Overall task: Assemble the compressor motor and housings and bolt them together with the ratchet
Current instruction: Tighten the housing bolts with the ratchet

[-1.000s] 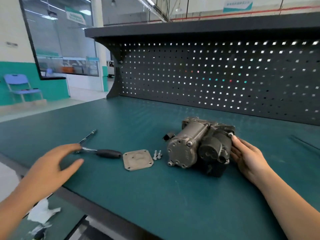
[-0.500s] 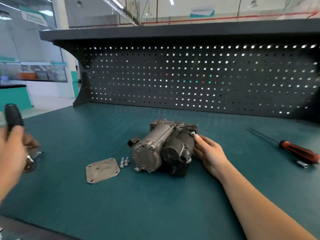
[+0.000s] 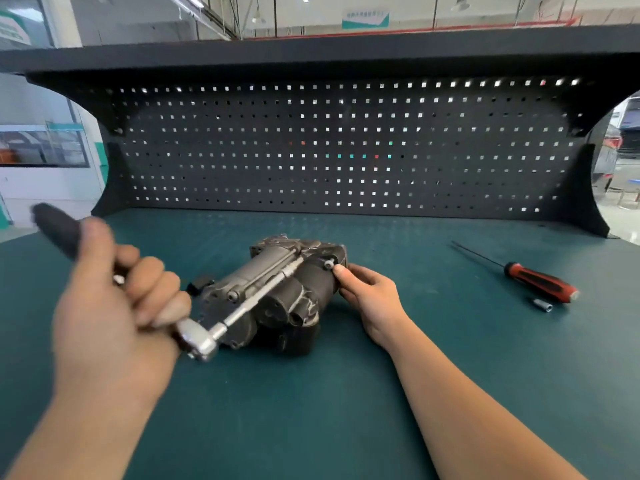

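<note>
The grey and black compressor assembly [image 3: 277,299] lies on its side in the middle of the green bench. My left hand [image 3: 114,299] grips the ratchet [image 3: 201,337] by its black handle and holds it raised over the compressor. The ratchet's long extension [image 3: 263,292] slants up and right toward a silver bolt [image 3: 329,263] on the housing's far right corner. My right hand [image 3: 370,292] rests against the right side of the housing, and its thumb touches that bolt. My left hand hides the loose cover plate and spare bolts.
A red and black screwdriver [image 3: 533,282] lies on the green bench top [image 3: 346,410] at the right, with a small silver socket bit [image 3: 542,304] just in front of it. A black pegboard [image 3: 346,150] closes the back of the bench.
My left hand picked the ratchet up from the left of the bench and swung it over the compressor. The view turned right. My right hand stayed on the housing.
</note>
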